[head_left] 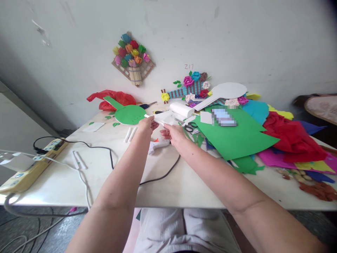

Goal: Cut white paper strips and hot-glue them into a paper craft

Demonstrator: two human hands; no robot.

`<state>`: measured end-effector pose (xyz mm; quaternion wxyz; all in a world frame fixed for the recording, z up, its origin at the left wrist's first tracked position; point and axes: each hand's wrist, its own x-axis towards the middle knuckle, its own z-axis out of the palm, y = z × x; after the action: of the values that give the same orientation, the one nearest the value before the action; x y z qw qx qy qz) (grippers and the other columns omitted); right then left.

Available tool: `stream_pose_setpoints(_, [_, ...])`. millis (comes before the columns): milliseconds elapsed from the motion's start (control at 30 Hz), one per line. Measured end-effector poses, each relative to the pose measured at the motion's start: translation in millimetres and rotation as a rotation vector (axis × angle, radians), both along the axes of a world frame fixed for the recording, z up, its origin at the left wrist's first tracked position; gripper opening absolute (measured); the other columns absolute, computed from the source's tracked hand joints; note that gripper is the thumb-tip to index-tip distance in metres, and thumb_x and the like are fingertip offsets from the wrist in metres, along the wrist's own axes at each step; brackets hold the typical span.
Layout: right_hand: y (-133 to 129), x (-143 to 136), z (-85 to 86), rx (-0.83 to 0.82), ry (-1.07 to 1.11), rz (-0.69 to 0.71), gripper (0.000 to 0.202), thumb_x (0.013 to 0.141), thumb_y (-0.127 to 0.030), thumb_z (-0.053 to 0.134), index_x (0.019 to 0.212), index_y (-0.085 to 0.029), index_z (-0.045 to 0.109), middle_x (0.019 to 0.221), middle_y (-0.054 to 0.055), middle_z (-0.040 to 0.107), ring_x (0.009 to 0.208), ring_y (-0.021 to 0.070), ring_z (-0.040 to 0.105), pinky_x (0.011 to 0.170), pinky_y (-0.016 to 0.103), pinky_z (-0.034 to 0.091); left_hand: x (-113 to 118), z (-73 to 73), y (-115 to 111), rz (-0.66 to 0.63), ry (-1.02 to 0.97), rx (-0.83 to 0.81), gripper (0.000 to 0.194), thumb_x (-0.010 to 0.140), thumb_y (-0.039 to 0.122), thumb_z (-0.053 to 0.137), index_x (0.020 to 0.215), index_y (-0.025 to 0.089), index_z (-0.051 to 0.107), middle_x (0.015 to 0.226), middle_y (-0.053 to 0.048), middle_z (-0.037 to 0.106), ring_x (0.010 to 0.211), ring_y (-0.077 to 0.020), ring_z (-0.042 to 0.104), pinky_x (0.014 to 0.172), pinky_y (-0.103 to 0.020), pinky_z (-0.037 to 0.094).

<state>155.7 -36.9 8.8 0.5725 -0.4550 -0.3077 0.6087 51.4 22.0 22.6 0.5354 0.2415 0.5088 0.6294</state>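
My left hand point(147, 124) pinches one end of a thin rolled edge on a piece of white paper point(166, 117). The other end of that edge is between the thumb and fingers of my right hand point(174, 134). Behind the paper lies a thick white roll point(182, 110). Under my hands is a white glue gun point(158, 146), partly hidden, with a black cord point(168, 168) trailing from it. Two white paper sticks point(130, 134) lie beside my left wrist. Left of my hands rests a green paddle-shaped cutout point(131, 114).
Scissors point(190, 128), a phone point(224, 117) and large green sheets point(234, 138) lie at right, beside heaped red crepe paper point(292, 137). A white paddle-shaped cutout point(229, 90) leans behind. A power strip point(34, 168) lies along the left edge. Flower crafts point(134, 58) hang on the wall.
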Motion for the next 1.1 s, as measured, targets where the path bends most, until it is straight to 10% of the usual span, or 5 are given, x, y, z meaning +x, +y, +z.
stream_pose_setpoints(733, [-3.6,-2.4,0.6,-0.044,-0.026,-0.082,0.018,0.076,-0.015,0.055,0.058,-0.012,0.053,0.04,0.001,0.056,0.03,0.0062,0.043,0.029,0.016,0.033,-0.1,4.4,3.5,0.038,-0.025,-0.086,0.005,0.077,0.009,0.054,0.073,0.012,0.054,0.056,-0.002,0.053,0.053,-0.0108,0.057,0.056,-0.023,0.051])
stream_pose_setpoints(1100, [2.0,-1.6,-1.4,-0.045,-0.009,-0.105,0.013,0.074,-0.014,0.055,0.061,-0.012,0.054,0.038,0.001,0.055,0.027,0.0038,0.034,0.027,0.014,0.023,-16.5,6.4,2.8,-0.204,-0.079,0.006,0.007,0.068,0.007,0.058,0.074,0.011,0.055,0.06,-0.008,0.059,0.056,-0.0165,0.062,0.061,-0.029,0.054])
